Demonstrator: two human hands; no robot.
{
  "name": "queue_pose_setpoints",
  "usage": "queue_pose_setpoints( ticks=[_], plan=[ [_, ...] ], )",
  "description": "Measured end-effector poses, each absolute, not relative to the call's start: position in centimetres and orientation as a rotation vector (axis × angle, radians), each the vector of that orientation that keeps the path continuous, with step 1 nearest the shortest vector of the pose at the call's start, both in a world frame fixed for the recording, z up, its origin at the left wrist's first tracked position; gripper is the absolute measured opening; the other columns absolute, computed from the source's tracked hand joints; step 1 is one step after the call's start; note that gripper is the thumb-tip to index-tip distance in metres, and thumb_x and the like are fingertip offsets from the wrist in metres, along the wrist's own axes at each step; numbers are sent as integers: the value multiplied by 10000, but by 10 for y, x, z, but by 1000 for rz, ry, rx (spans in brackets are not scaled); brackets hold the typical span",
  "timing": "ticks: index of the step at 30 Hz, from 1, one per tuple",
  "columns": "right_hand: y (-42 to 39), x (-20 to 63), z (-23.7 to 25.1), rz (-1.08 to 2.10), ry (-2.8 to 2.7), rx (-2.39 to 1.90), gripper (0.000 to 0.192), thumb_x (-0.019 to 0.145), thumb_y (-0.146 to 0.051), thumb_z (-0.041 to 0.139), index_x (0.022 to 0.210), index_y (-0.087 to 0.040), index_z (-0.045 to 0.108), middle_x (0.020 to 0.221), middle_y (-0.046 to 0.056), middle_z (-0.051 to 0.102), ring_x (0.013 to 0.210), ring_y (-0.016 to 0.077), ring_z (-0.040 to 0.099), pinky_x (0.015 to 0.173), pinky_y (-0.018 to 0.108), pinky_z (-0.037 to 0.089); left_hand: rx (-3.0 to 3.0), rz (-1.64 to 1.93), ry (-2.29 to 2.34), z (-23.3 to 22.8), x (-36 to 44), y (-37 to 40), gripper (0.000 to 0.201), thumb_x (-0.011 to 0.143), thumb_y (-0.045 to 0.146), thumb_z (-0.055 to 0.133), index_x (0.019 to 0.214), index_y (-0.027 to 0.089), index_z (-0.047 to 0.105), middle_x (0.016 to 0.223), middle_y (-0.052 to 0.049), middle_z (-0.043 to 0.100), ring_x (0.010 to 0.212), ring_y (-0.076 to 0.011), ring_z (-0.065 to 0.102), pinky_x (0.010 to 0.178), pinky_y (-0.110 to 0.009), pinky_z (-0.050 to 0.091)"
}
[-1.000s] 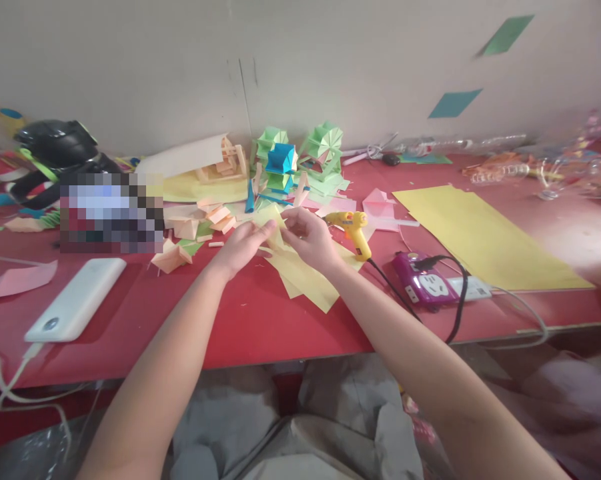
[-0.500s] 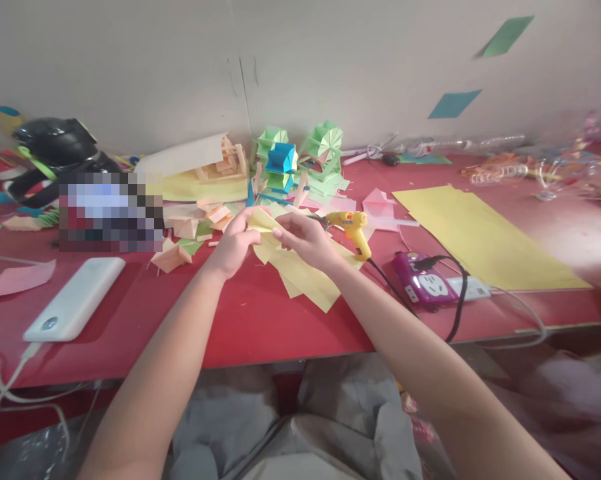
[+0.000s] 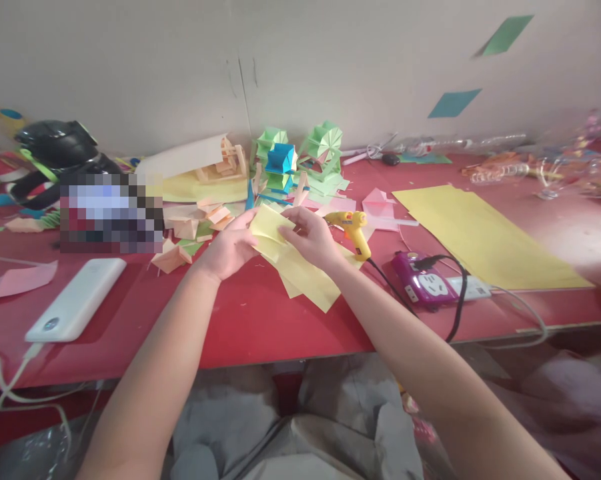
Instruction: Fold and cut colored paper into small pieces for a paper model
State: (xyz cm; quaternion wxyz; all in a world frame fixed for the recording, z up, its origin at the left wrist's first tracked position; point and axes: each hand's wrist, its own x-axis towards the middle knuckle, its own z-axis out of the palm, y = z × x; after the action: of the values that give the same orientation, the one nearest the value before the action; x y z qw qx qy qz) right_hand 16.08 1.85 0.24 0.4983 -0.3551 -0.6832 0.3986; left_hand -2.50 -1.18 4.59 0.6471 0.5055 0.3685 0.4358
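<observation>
A small yellow sheet of paper [image 3: 269, 225] with a crease across it is held up between my two hands. My left hand [image 3: 229, 248] grips its left edge, the thumb in front and the fingers partly hidden behind. At the right edge my right hand [image 3: 310, 237] pinches it, thumb on the near face. More yellow paper pieces [image 3: 313, 277] lie on the red table below and to the right. Just right of my right hand is a yellow glue gun [image 3: 353, 232].
A purple power strip [image 3: 423, 280] with black and white cords and a large yellow sheet [image 3: 485, 233] lie right. Behind stand green folded-paper wheels [image 3: 325, 143] and a blue folded-paper piece [image 3: 281, 159]. A white power bank [image 3: 75, 300] is left; folded peach paper [image 3: 171, 257] sits nearer.
The yellow paper, folded over before, now shows opened out with a wider face toward me. My left hand has shifted slightly left and its thumb has moved lower.
</observation>
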Motion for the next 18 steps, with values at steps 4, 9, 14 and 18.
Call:
queue_pose_setpoints(
  ticks=[4,9,14,18],
  plan=[
    [15,160,1,785,-1683,-877,279,865,-334,689,1091,-223,567,927,15,629,652,101,532,649,287,507,1043,1047,1008,43,-24,-10,540,741,282,723,1255,177,595,1132,-111,715,1041,-281,695,841,-387,577],
    [14,161,2,636,-1753,-843,249,943,-336,603,1169,-237,637,1138,84,636,901,167,618,699,302,533,1115,1091,1061,36,-23,-5,679,648,177,811,1286,158,578,1070,-104,742,1010,-288,713,852,-419,584],
    [14,161,1,672,-1871,-843,485,807,-527,769,1188,-239,687,1269,125,585,1095,244,603,728,327,546,1195,1129,1076,33,-25,-3,620,663,205,802,1249,158,604,1025,-94,744,998,-281,714,860,-416,576],
    [17,161,3,704,-1805,-876,346,959,-510,563,860,-203,690,906,65,645,839,179,600,709,314,501,1297,1152,1199,27,-29,0,482,685,227,779,1146,189,644,1044,-83,731,1012,-276,703,853,-407,568]
  ],
)
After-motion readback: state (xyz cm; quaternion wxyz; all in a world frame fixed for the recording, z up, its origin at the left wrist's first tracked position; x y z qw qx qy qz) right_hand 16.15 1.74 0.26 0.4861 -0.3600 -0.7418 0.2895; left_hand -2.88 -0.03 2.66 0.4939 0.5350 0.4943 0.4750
